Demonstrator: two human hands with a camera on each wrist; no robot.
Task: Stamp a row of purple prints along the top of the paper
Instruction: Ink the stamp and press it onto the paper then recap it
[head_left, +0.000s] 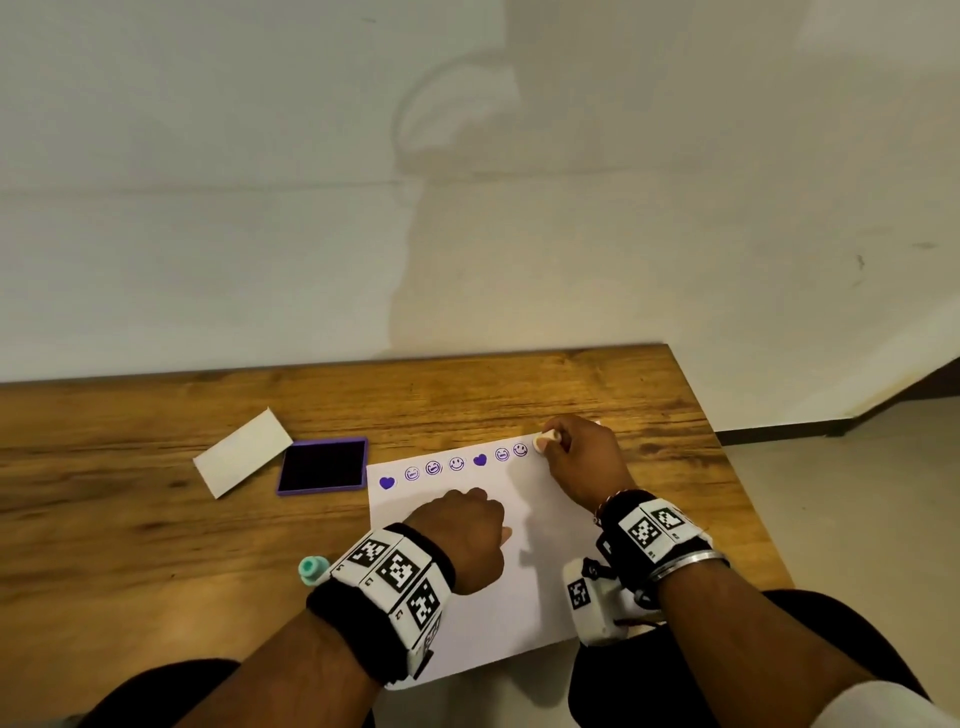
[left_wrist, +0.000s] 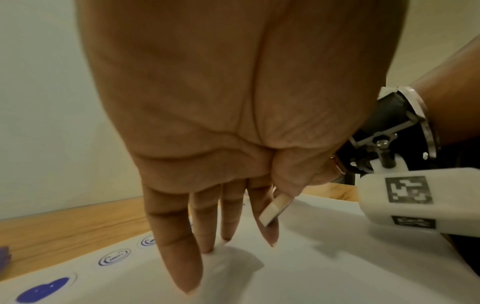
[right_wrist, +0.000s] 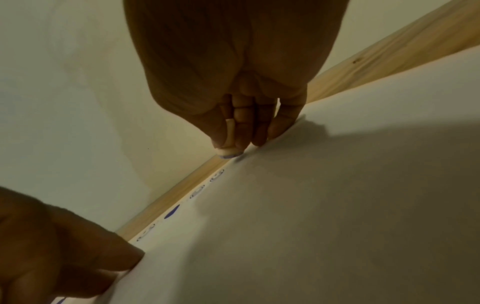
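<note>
White paper (head_left: 467, 597) carries purple prints (head_left: 457, 464) (hearts solid, smiley faces outlined); purple-framed ink pad (head_left: 322, 466) looks near-black; tabletop (head_left: 156, 519) brown woodgrain; mint stamp (head_left: 313, 567).

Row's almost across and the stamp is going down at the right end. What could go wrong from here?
1. The stamp held by the right hand sits at the paper's top right corner; the print may run off the edge onto the table.
2. It lands close to the last smiley print, so they might overlap.
3. Only the left hand's fingers pin the sheet; lifting the stamp could drag it and smear.
</note>
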